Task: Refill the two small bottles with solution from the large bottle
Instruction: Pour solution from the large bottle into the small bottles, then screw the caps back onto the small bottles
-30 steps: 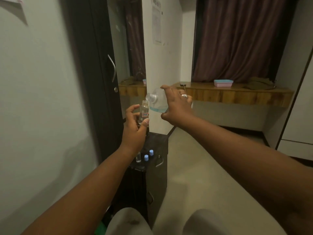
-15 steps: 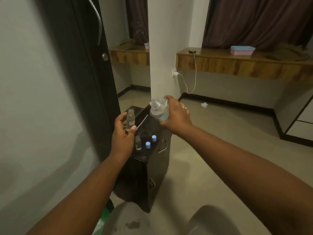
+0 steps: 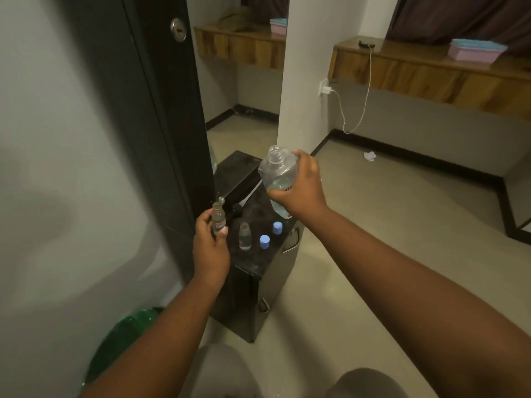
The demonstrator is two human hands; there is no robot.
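My left hand (image 3: pixel 210 248) grips a small clear bottle (image 3: pixel 218 218) with a red-and-white label, held upright and uncapped just above the left edge of a dark cabinet top (image 3: pixel 250 265). My right hand (image 3: pixel 298 189) holds the large clear bottle (image 3: pixel 278 175) nearly upright, its open mouth tipped slightly left, with some clear liquid in its lower part. A second small clear bottle (image 3: pixel 244 236) stands uncapped on the cabinet top. Two blue caps (image 3: pixel 264 241) (image 3: pixel 277 228) lie to its right.
The dark cabinet stands against a black door frame (image 3: pixel 161 116) on the left. A white pillar (image 3: pixel 304 76) rises behind it, with a charger and cable (image 3: pixel 355 110) on its side. A green object (image 3: pixel 123 337) sits on the floor at lower left. A wooden shelf (image 3: pixel 431 73) runs along the back wall.
The view tilted down. Both hands came down towards the cabinet top. The large bottle swung from a pouring tilt over the small bottle to nearly upright, and the two bottles moved apart.
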